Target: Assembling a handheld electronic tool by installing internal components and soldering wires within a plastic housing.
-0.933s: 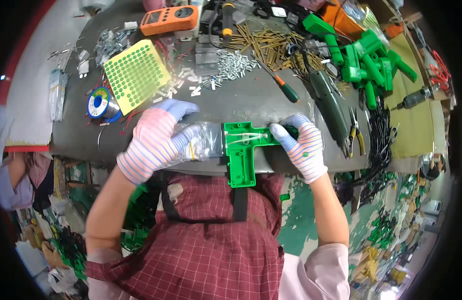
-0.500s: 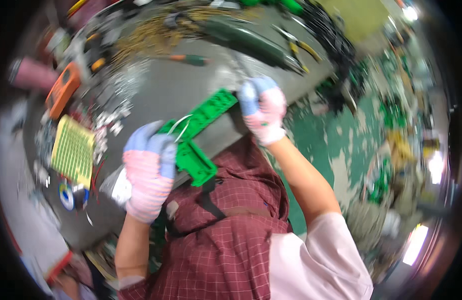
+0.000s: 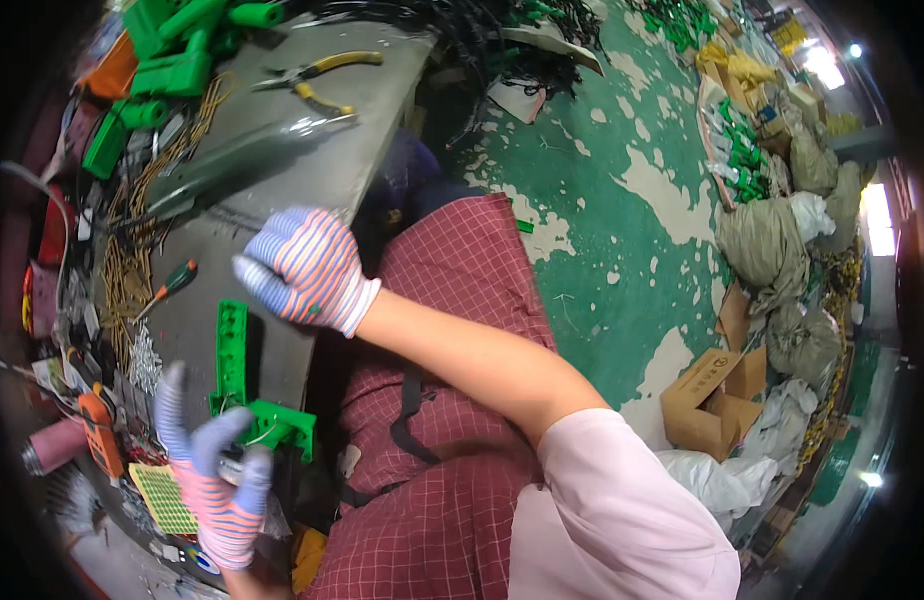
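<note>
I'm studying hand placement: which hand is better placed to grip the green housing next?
Probably the left hand: it is spread open right by the housing, though contact is unclear. The right hand is curled closed, beyond the housing's far end.

We cannot tell whether the curled right hand [image 3: 304, 268], near the green housing [image 3: 232, 360], encloses anything, while the left hand [image 3: 217, 490] hides part of that housing.

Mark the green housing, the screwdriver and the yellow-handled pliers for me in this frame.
Green housing [image 3: 231, 352], head view: on its long arm.
Screwdriver [image 3: 175, 281], head view: on its handle.
Yellow-handled pliers [image 3: 334, 64], head view: on the upper handle.
</note>
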The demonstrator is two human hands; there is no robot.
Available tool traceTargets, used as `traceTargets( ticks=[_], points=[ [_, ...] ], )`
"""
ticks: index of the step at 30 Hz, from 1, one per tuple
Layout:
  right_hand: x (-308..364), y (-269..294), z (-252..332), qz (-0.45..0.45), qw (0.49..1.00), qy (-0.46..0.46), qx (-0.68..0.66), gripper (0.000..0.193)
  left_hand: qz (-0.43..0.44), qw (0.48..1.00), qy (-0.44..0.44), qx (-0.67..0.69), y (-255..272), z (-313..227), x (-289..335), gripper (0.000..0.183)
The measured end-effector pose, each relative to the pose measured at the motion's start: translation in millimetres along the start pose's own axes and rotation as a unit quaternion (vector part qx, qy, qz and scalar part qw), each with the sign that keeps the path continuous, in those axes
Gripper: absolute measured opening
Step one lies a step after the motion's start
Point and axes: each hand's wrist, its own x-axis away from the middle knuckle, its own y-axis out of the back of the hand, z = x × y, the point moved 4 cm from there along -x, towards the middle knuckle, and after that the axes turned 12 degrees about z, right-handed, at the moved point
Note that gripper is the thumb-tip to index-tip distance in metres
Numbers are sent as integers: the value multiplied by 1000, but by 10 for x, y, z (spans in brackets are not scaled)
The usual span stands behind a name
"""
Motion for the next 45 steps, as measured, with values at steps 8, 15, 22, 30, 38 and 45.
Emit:
traceTargets(
  ticks=[8,15,22,30,38,45],
  points=[
    [958,1075,-744,-33,985,-111,-131,6,25,957,-286,-32,-525,-1043,-2558,25],
    [2602,1927,-3162,25,761,-647,-39,33,85,905,-311,-278,-1253,-1042,-4097,28],
    [3923,1317,-4903,284,551,-780,-89,50,197,876,-246,-365,-1568,-1184,-4447,21],
    [4287,319,-6101,363,447,-814,-71,68,325,772,-318,-444,-1592,-959,-4409,20],
    [5042,-248,-6891,321,407,-851,-86,77,420,744,-262,-450,-1608,-946,-4414,25],
    [5752,-786,-6950,21,524,-843,-124,58,440,767,-229,-408,-1552,-923,-4386,29]
  ],
)
